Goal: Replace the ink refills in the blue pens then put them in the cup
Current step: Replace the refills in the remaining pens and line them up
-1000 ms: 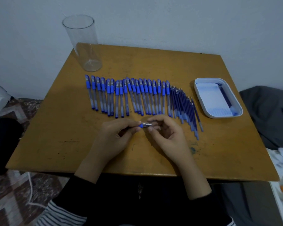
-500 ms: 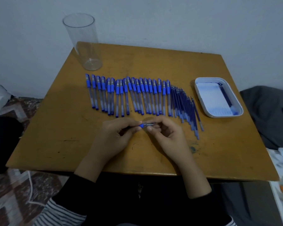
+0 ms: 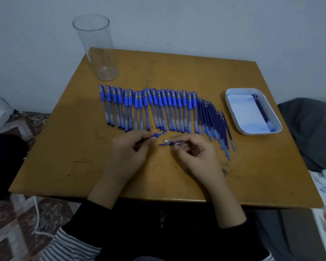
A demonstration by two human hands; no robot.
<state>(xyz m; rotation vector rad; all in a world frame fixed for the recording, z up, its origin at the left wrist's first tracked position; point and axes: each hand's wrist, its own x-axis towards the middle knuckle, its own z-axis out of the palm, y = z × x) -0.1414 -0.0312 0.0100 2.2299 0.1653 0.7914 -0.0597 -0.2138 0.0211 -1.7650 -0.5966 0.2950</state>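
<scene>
Left hand (image 3: 128, 153) pinching blue pen (image 3: 157, 135), tip aimed right, low over table (image 3: 177, 72). Right hand (image 3: 194, 153) pinching clear cap (image 3: 169, 142) just beside. Pen row (image 3: 149, 110), refills (image 3: 213, 121) beyond; cup (image 3: 100, 53) at far-left corner.

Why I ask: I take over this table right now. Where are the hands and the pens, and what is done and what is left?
Left hand: grips an uncapped pen, tip pointing right.
Right hand: pinches what looks like its clear cap, apart from the pen.
Things: the row of capped pens lies mid-table, with loose refills at its right end. The white tray, further right, holds one dark refill. The cup stands at the far left corner, empty.
Done: one pen uncapped.
Left: swap its refill, recap it, cup it, then do the row.
</scene>
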